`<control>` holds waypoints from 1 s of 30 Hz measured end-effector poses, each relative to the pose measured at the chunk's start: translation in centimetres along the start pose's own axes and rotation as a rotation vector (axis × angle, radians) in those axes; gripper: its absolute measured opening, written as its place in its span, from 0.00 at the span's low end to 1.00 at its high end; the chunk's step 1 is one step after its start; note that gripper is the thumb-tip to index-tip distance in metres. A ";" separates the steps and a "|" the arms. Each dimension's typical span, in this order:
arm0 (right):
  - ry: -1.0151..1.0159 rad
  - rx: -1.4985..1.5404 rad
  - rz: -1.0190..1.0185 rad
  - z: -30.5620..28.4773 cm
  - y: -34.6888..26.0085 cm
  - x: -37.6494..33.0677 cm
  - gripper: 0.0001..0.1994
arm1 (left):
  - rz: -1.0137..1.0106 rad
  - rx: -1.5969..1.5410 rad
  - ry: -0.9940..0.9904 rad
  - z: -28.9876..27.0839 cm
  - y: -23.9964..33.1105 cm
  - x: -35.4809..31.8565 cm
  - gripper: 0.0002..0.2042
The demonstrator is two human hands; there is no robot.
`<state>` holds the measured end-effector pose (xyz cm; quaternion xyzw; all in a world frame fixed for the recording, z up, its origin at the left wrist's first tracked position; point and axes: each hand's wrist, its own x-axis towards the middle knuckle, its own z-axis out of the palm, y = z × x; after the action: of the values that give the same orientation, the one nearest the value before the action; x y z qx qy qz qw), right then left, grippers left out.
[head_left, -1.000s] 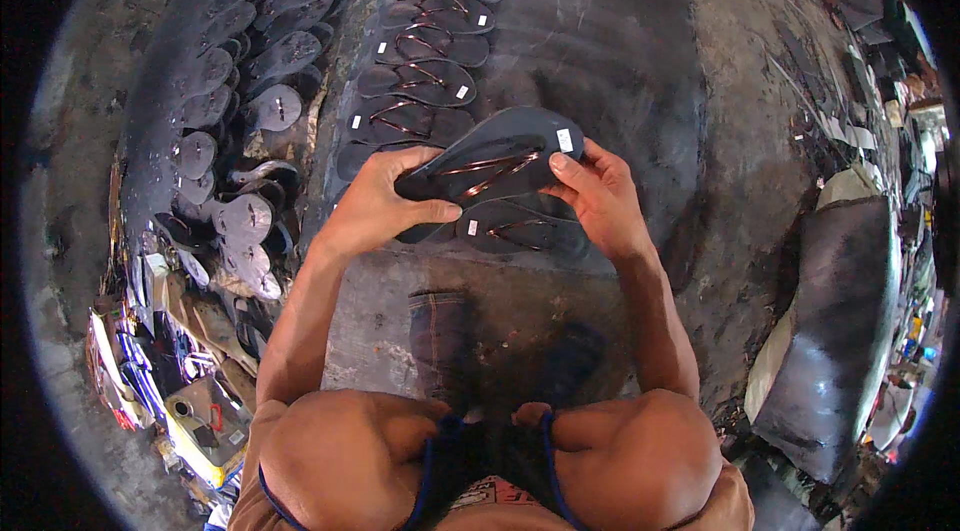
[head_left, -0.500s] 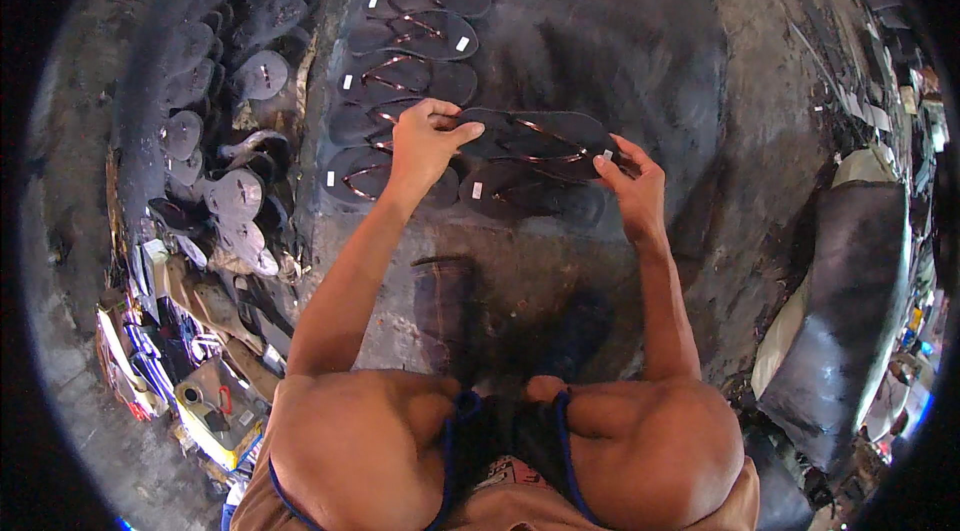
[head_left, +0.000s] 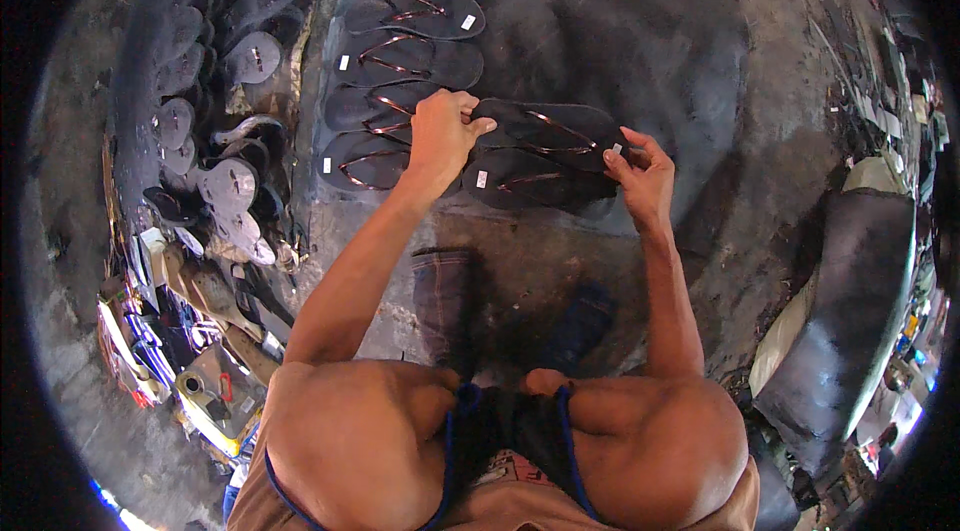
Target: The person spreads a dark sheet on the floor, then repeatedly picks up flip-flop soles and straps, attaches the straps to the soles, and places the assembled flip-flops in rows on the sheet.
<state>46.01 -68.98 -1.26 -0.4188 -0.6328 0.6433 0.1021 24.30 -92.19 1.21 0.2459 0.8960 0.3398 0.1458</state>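
A dark flip-flop with a shiny brown thong strap is held crosswise between my two hands. My left hand pinches its left end between thumb and fingers. At the strap end, by a small white label, my right hand grips the sole's edge with the thumb and fingers. Just nearer to me, and partly under the held one, a matching flip-flop lies on the dark sheet, its label at the left. My left wrist covers part of another flip-flop in the row beside it.
A column of flip-flops runs away from me along the sheet's left side. Further left lie heaps of grey soles and scraps. At right stands a large dark, rounded bundle. My knees are close in front.
The view has shifted slightly, so the row sits higher in the picture. My left hand has moved a little right and away from me. Both hands keep their hold on the flip-flop.
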 end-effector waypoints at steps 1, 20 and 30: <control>-0.004 -0.056 -0.011 -0.2 0.1 0.1 0.23 | 0.024 0.024 0.008 0.1 -0.2 -0.1 0.22; 0.465 -0.568 -0.229 -11.4 2.5 -1.2 0.31 | -0.046 0.305 0.687 -20.3 -8.0 -7.9 0.22; 0.369 -0.425 -0.282 -5.8 0.5 0.3 0.29 | -0.030 0.627 0.748 -19.4 -11.9 6.3 0.37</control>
<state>49.89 -64.69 -0.90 -0.4486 -0.7758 0.3892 0.2133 6.64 -106.92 6.56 0.1260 0.9496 0.1164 -0.2622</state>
